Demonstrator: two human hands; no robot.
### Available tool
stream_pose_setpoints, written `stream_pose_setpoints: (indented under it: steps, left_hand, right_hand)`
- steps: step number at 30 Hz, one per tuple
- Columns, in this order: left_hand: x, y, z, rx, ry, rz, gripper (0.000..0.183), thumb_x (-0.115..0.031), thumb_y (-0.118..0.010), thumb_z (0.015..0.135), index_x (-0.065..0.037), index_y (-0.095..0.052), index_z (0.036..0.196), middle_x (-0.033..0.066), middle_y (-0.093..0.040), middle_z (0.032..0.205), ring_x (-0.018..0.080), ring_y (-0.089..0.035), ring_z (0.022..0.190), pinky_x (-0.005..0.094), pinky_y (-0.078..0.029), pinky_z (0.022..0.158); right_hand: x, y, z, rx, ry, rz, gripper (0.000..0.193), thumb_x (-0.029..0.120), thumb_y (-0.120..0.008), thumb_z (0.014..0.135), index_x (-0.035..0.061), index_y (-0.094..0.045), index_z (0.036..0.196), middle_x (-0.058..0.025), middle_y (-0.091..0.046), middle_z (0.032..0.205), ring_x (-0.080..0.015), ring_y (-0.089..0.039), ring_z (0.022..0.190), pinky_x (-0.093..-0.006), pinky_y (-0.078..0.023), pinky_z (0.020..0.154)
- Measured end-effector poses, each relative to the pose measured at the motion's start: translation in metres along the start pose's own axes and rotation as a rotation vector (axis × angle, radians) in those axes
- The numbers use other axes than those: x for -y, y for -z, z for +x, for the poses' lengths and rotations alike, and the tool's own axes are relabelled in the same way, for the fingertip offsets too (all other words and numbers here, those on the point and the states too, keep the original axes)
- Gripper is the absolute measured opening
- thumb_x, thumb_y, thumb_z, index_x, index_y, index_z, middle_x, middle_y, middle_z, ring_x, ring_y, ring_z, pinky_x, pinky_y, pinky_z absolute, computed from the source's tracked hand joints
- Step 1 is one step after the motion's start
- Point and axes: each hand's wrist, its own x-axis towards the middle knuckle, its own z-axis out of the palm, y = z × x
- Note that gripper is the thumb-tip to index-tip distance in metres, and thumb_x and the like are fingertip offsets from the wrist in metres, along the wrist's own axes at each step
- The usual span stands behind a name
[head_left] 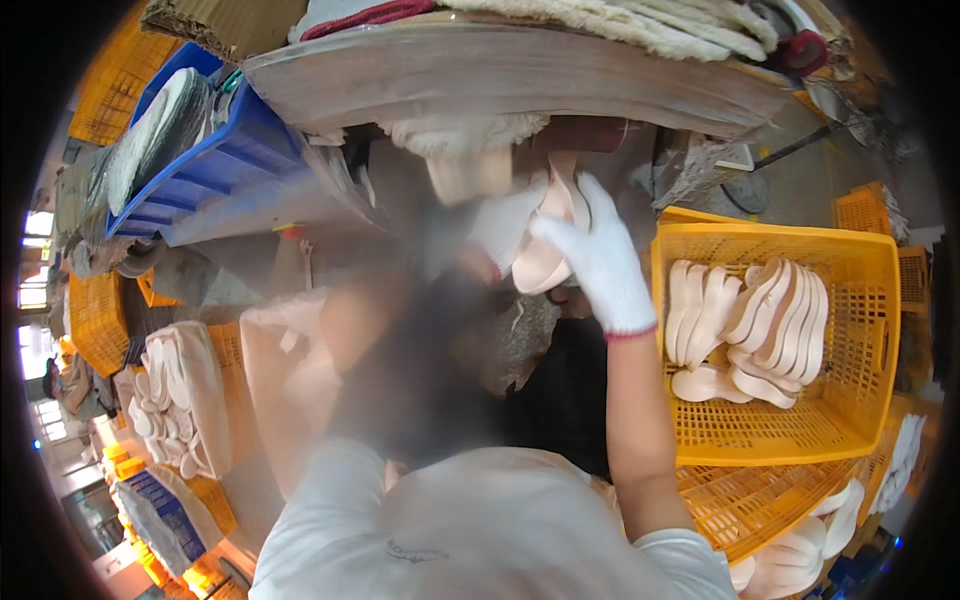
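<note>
A cream shoe sole (543,262) is held between both my hands, its upper end close to a dark red-brown roller (596,135) under the bench edge. My right hand (603,262), in a white knitted glove with a red cuff, grips the sole's right side, with the thumb across it. On the other side my left hand (507,226), gloved in the same way, is closed against the sole; its fingers are partly hidden and hazy. Left of the roller sits a fluffy white buffing wheel (460,132). Whether the sole touches the roller I cannot tell.
At my right stands a yellow crate (775,445) with several cream soles (775,310). A blue bin (215,165) tilts at the upper left. The grey bench top (500,75) spans the far side, with white gloves (600,22) on it. More soles (175,400) lie at the left.
</note>
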Motion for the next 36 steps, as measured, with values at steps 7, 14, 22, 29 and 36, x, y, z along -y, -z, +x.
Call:
stream_pose_setpoints:
  steps: [7, 14, 22, 29, 36]
  left_hand:
    - [0.036, -0.044, 0.033, -0.151, -0.05, 0.659, 0.035, -0.031, -0.055, 0.103, -0.006, -0.065, 0.125, 0.0213, -0.071, 0.122, 0.0404, -0.068, 0.111, 0.0454, -0.056, 0.093]
    - [0.035, 0.026, -0.031, -0.028, -0.083, 0.593, 0.038, -0.026, -0.051, 0.109, -0.005, -0.057, 0.14, 0.0162, -0.064, 0.142, 0.0343, -0.061, 0.129, 0.0493, -0.05, 0.11]
    - [0.052, 0.043, -0.138, -0.262, 0.221, -0.392, 0.028, -0.027, -0.049, 0.112, -0.011, -0.058, 0.133, 0.0149, -0.065, 0.125, 0.0344, -0.067, 0.106, 0.0525, -0.061, 0.086]
    - [0.01, 0.064, -0.103, 0.097, 1.033, -0.656, 0.046, -0.05, -0.053, 0.108, -0.012, -0.062, 0.132, 0.0141, -0.07, 0.117, 0.0394, -0.069, 0.094, 0.06, -0.056, 0.089]
    - [0.036, -0.012, -0.03, 0.17, 0.163, -1.284, 0.054, -0.049, -0.039, 0.115, -0.013, -0.048, 0.154, 0.0085, -0.066, 0.135, 0.0284, -0.062, 0.123, 0.0411, -0.05, 0.108]
  right_hand:
    - [0.001, 0.001, -0.039, -0.329, 0.046, -0.103, 0.074, 0.025, -0.061, 0.092, 0.0061, -0.04, 0.161, -0.0307, -0.064, 0.138, -0.0436, -0.067, 0.122, -0.0438, -0.052, 0.105]
    - [0.0, 0.014, 0.017, -0.267, 0.239, -0.011, 0.044, 0.026, -0.058, 0.097, 0.0006, -0.067, 0.132, -0.0303, -0.074, 0.104, -0.0479, -0.074, 0.095, -0.0483, -0.059, 0.086]
    - [-0.038, -0.029, 0.027, -0.184, 0.208, -0.185, 0.067, 0.031, -0.072, 0.093, 0.0033, -0.054, 0.151, -0.0307, -0.064, 0.138, -0.0472, -0.062, 0.129, -0.0496, -0.049, 0.11]
    - [-0.031, 0.086, -0.021, 0.302, 0.07, 0.121, 0.083, 0.019, -0.087, 0.084, 0.004, -0.05, 0.157, -0.0166, -0.049, 0.161, -0.0293, -0.05, 0.146, -0.042, -0.04, 0.122]
    - [-0.006, -0.022, -0.059, 0.082, 0.67, -0.472, 0.035, 0.025, -0.081, 0.087, 0.0051, -0.074, 0.115, -0.0169, -0.072, 0.095, -0.0343, -0.07, 0.087, -0.0454, -0.056, 0.077]
